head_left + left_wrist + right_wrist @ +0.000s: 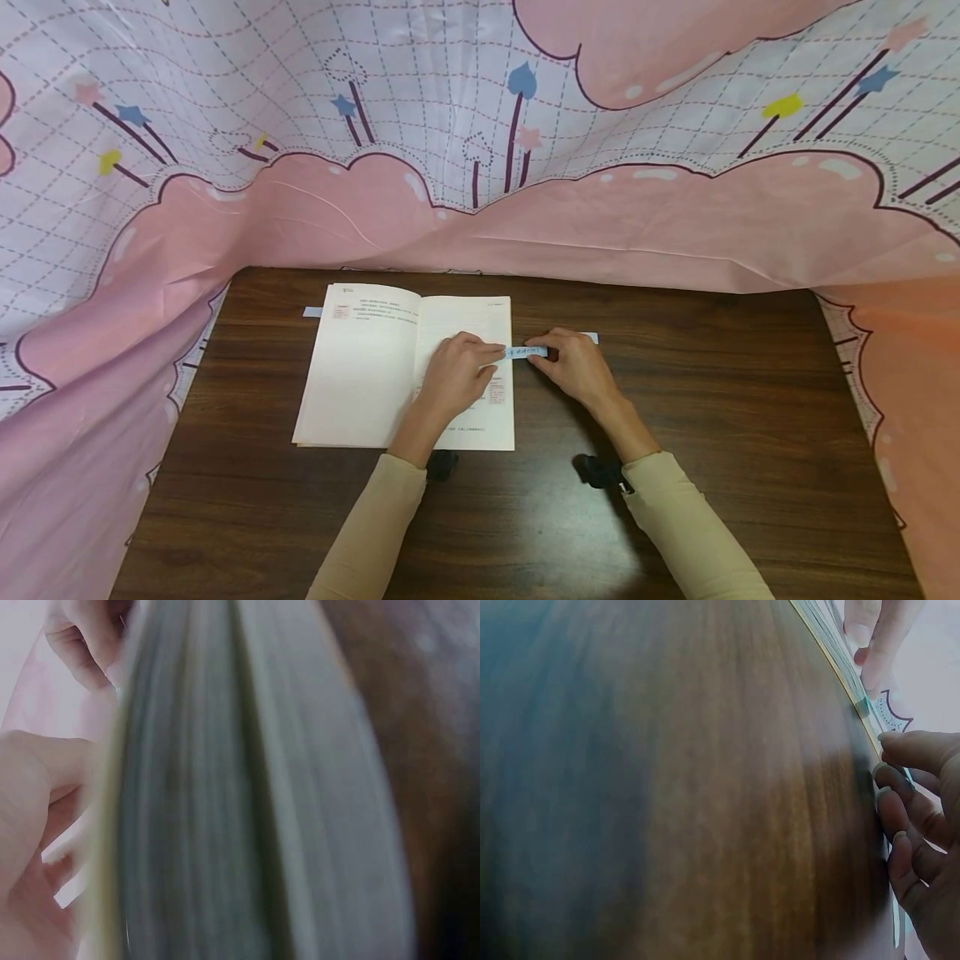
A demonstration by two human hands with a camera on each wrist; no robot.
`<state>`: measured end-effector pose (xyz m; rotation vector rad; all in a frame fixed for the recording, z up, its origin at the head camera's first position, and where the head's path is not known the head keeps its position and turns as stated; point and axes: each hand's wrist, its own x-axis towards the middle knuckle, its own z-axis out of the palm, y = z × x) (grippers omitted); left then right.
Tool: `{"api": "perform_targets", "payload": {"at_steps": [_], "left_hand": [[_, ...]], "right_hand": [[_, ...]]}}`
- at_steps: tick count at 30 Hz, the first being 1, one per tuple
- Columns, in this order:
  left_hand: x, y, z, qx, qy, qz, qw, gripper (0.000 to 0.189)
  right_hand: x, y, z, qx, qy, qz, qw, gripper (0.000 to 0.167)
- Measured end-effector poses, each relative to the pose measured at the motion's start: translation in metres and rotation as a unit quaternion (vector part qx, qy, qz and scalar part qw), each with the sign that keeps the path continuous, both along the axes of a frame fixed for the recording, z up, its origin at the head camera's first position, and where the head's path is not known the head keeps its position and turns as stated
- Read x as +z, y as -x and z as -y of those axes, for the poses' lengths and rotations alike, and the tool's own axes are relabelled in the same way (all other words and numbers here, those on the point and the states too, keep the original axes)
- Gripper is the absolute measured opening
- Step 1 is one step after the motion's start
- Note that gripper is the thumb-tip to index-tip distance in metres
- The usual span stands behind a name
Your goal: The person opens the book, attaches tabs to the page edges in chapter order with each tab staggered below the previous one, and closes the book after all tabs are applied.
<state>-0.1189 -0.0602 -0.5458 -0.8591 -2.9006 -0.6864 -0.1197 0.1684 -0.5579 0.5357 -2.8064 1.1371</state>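
An open book (360, 375) lies on the table. My left hand (457, 371) rests on its right page, its index finger straight and pressing the left end of a light-blue paper strip (527, 352) near the page's outer edge. Handwriting runs along the strip, which juts past the book to the right. My right hand (573, 362) pinches the outer end between thumb and index finger. In the right wrist view the fingers of my right hand (922, 802) are curled near the book's edge, with my left fingertips just beyond. The page block (195, 780) looms blurred in the left wrist view.
Another pale strip (591, 337) lies on the dark wooden table (720, 400) just behind my right hand. A pale blue strip (312, 312) sticks out from the book's left side. A pink and white patterned curtain (480, 233) borders the table at the back and sides.
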Motion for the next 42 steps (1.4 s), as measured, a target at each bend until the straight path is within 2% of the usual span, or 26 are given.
{"api": "perform_targets", "payload": {"at_steps": [7,14,18,22,29,34,42], "left_hand": [[-0.003,0.0,0.002,-0.012,-0.001,-0.018,0.9998,0.025],[-0.004,-0.002,0.003,-0.018,-0.008,-0.016,0.9997,0.024],[-0.004,-0.002,0.004,-0.018,-0.004,-0.017,0.9997,0.024],[-0.004,-0.002,0.005,-0.016,-0.006,-0.015,0.9997,0.024],[-0.003,-0.002,0.005,-0.011,-0.025,-0.004,0.9996,0.026],[-0.003,-0.001,0.006,-0.01,-0.023,-0.001,0.9997,0.029],[-0.005,-0.002,0.007,-0.022,-0.014,0.007,0.9996,0.027]], "right_hand": [[-0.001,0.0,0.0,-0.003,-0.002,-0.002,1.0,0.021],[-0.002,-0.002,0.002,-0.014,-0.005,-0.01,0.9998,0.02],[0.0,-0.001,0.008,-0.024,-0.03,-0.01,0.9992,0.022],[0.0,0.001,0.015,-0.041,-0.057,-0.001,0.9975,0.025],[0.001,0.006,0.025,-0.072,-0.075,0.012,0.9945,0.027],[0.001,0.011,0.028,-0.088,-0.08,0.018,0.9927,0.025],[0.003,0.013,0.029,-0.091,-0.086,0.038,0.9914,0.028]]}}
